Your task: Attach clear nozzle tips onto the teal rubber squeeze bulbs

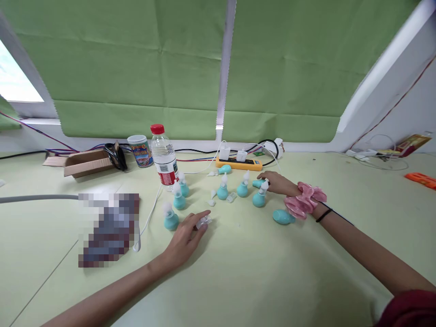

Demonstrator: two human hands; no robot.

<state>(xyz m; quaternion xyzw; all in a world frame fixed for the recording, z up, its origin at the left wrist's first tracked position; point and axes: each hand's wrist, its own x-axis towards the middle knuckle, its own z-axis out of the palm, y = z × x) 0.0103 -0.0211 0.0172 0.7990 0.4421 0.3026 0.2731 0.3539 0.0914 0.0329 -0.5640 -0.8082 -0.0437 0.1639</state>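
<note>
My left hand rests low over the table, thumb and fingers closed on a small clear plastic piece. Just left of it stands a teal squeeze bulb with a whitish nozzle, one of several upright bulbs. My right hand, wearing a pink scrunchie, reaches to a teal bulb lying on its side, its fingers around the far end. An upright bulb partly hides these fingertips. Under the right wrist lies another teal bulb. Between the hands are a clear cap and small white nozzle pieces.
A water bottle with a red cap stands beside a printed can and an open cardboard box. Behind the bulbs is a yellow power strip with chargers and cables. A blurred-out object lies left.
</note>
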